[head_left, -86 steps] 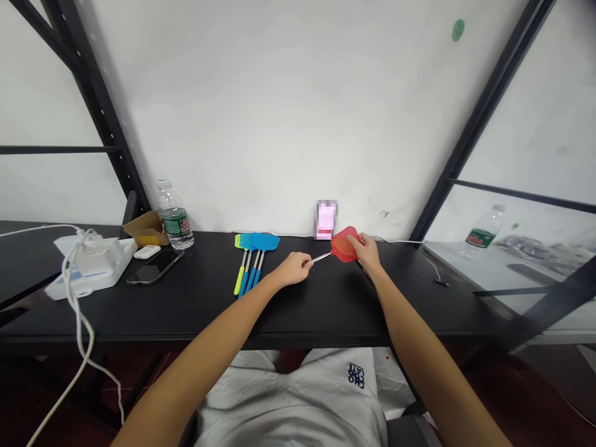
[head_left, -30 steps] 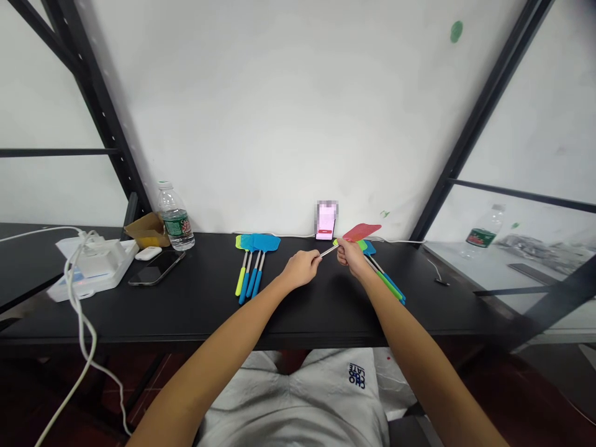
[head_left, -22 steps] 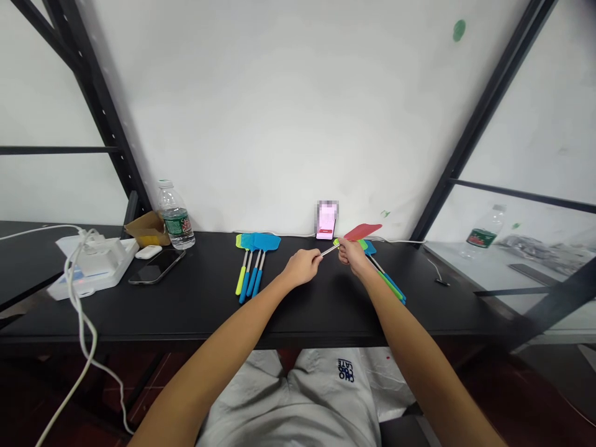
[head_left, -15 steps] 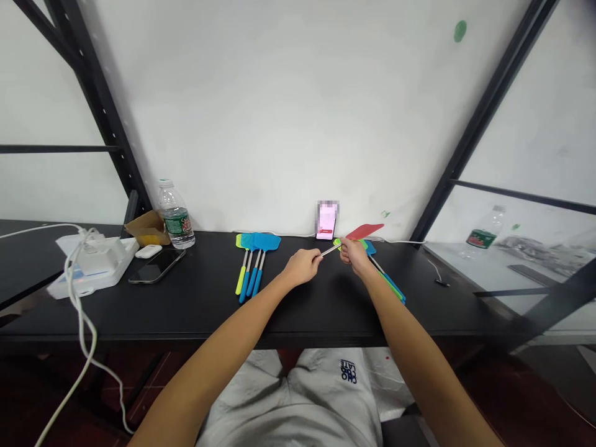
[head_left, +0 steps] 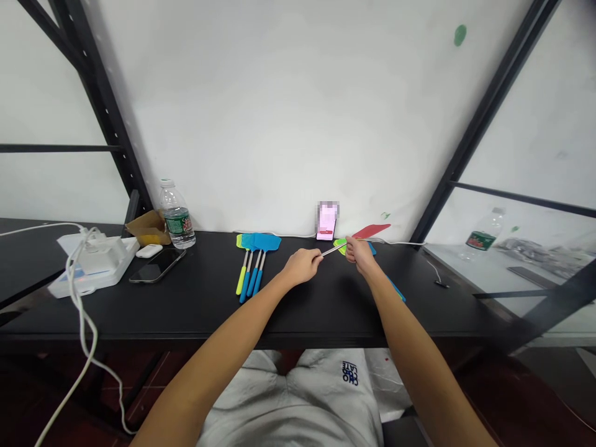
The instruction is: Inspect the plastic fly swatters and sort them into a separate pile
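Swatter [head_left: 371,232], its red head [head_left: 376,230] right of the propped phone [head_left: 326,223] and its thin shaft [head_left: 331,250] in front, fills the closed grip of left hand [head_left: 302,266] and right hand [head_left: 359,253], best aligned to avoid bending it.

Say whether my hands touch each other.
Apart. The head view shows a bare stretch of metal rod between the left hand and the right hand.
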